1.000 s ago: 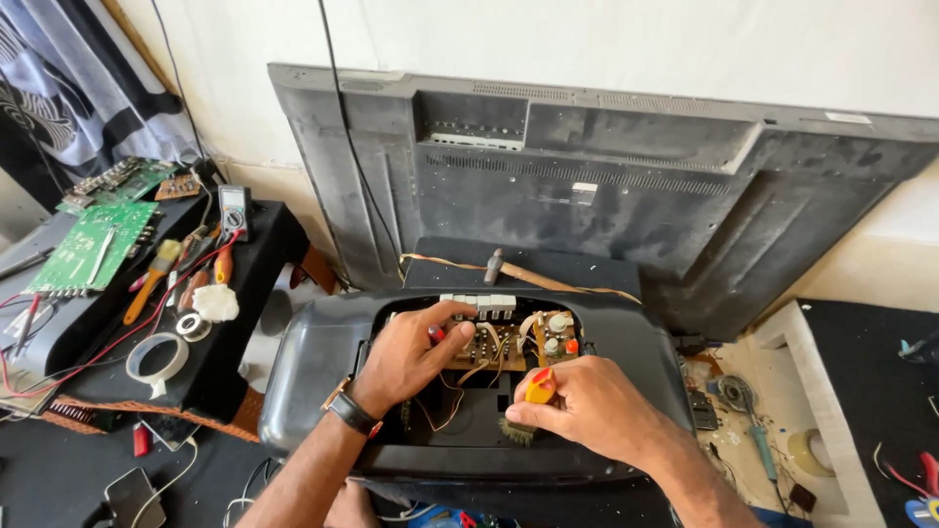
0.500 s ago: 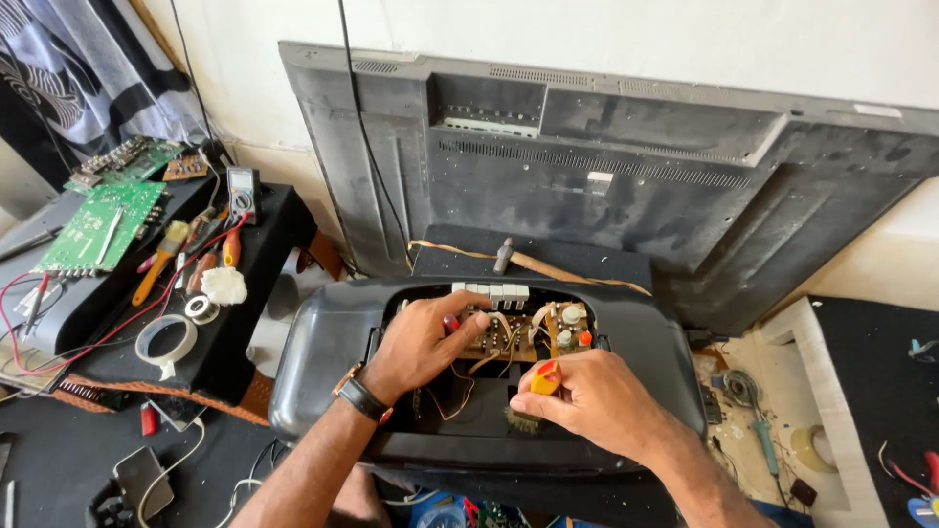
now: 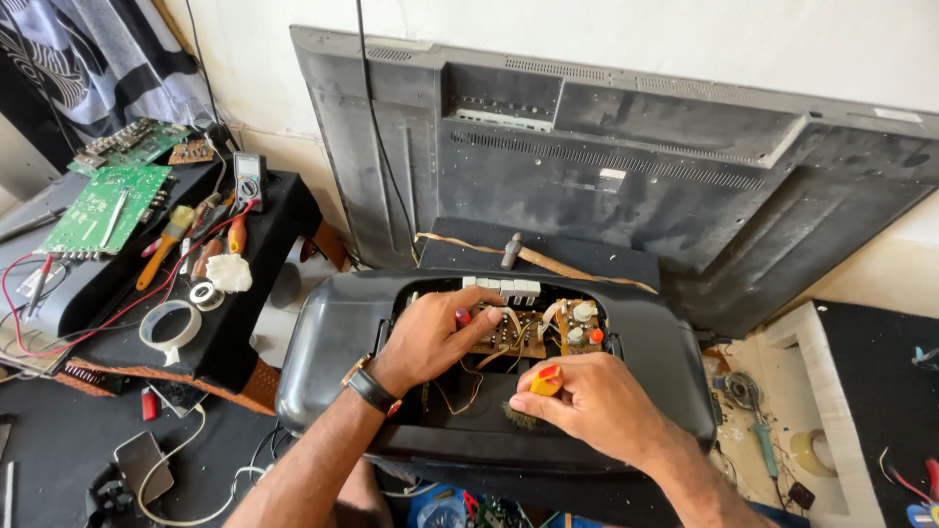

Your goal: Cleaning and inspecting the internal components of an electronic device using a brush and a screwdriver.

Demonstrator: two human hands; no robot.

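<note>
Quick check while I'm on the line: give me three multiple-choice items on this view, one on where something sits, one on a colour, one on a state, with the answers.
1. Where does the hammer lie?
A. on the dark board behind the open black casing
B. on the green circuit board
C. in the left hand

2. What colour is the handle of the brush in the right hand?
A. blue
B. yellow with red
C. white

3. How is the black casing?
A. closed and sealed
B. open, with the brown circuit board and wires showing
C. wrapped in tape

Answers: 1 A, the hammer rests on the board between the casing and the large grey panel. 2 B, a yellow and red handle shows between the fingers. 3 B, the left hand reaches into the opening onto the exposed board.
</note>
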